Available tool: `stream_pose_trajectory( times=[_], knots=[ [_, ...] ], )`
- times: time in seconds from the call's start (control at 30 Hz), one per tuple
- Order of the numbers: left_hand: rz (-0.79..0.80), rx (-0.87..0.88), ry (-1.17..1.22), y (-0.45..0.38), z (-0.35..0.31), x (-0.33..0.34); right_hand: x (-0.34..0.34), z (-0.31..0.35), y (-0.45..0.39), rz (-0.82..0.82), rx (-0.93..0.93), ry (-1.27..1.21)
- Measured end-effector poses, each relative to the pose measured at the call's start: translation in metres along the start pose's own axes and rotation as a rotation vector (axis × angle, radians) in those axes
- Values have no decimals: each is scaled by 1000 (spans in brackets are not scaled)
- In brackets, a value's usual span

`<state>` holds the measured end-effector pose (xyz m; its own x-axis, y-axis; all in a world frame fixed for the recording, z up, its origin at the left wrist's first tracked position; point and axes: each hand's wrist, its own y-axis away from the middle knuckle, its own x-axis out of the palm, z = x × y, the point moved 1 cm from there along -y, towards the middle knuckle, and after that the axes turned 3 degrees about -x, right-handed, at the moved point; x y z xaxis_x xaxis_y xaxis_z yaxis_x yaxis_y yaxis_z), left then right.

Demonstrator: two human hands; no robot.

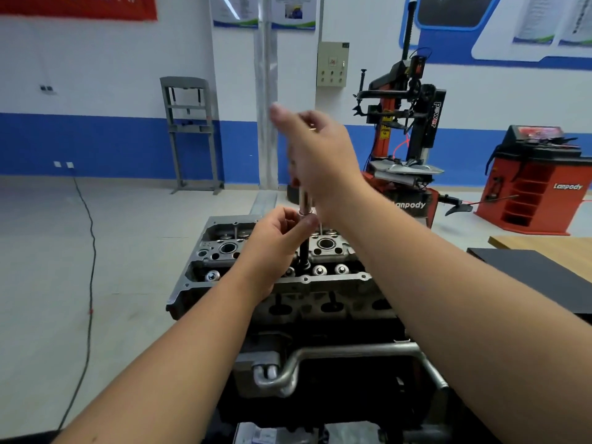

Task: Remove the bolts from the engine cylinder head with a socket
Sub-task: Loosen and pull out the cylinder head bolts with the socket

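In the head view, the cylinder head (275, 285) sat just below centre on its engine (323, 373), and a socket tool (304, 233) stood upright from its top, the black socket end down among the valve gear. The left hand (275, 241), at 8 o'clock of the tool, pinched its shaft at a chrome collar, while the right hand (315, 158), at 12 o'clock and blurred, was clenched round the tool's upper end. A tyre changer (407, 139) stood at 2 o'clock, a press frame (192, 133) at 10 o'clock.

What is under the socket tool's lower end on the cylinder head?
The socket tool stands upright in the cylinder head, steadied by the left hand. Any bolt beneath its tip is covered.
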<state>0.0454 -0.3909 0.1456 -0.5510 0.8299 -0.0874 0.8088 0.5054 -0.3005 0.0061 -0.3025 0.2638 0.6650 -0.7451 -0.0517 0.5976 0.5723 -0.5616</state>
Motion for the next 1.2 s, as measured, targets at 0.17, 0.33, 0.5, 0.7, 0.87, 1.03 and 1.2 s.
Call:
stream_pose_trajectory(
  times=[0.17,0.33,0.5,0.7,0.87,1.03,1.2],
  knots=[
    [88,-42,-59,7,3,-9,-11,-4,-13,233,150,-242],
    [127,-23,-85,6,2,-4,-3,-9,-8,133,45,-239],
    [40,12,-52,1,2,-1,12,-15,6,-239,-51,11],
    [2,-10,-18,1,2,-1,-1,-16,-6,44,123,-167],
    [120,-28,-61,4,4,-4,-16,-12,-12,303,242,-314],
    [53,-21,-23,-1,5,-4,3,-15,2,-130,83,-165],
    [-25,-8,-20,-3,3,3,9,-13,7,-205,27,-40]
  ],
)
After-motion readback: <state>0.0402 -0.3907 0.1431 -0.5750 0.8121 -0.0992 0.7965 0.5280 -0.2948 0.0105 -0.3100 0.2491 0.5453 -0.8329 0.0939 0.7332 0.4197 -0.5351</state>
